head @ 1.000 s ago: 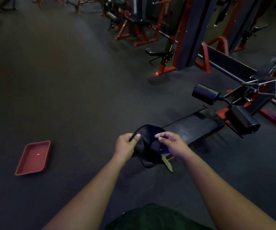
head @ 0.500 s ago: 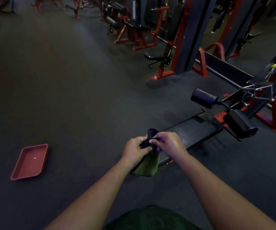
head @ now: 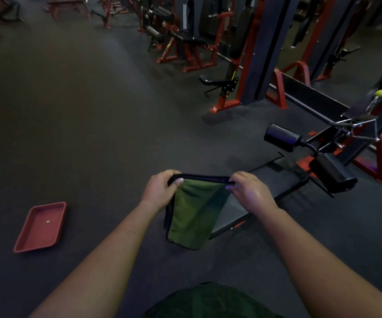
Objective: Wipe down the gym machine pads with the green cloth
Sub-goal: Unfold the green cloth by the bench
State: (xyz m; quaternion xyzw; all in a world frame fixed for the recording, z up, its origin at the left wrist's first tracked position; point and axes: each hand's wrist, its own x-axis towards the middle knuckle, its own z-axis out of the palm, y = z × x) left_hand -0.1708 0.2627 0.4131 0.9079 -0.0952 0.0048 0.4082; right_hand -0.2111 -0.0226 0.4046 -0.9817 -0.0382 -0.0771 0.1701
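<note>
The dark rubber gym floor spreads out under me. The low black padded bench of the red-framed machine lies ahead to my right, with two black cylindrical roller pads at its far end. A red plastic tray sits on the floor, well apart to my left. The green cloth with a dark hem hangs stretched in the air over the bench's near end. My left hand pinches one top corner and my right hand pinches the other.
</note>
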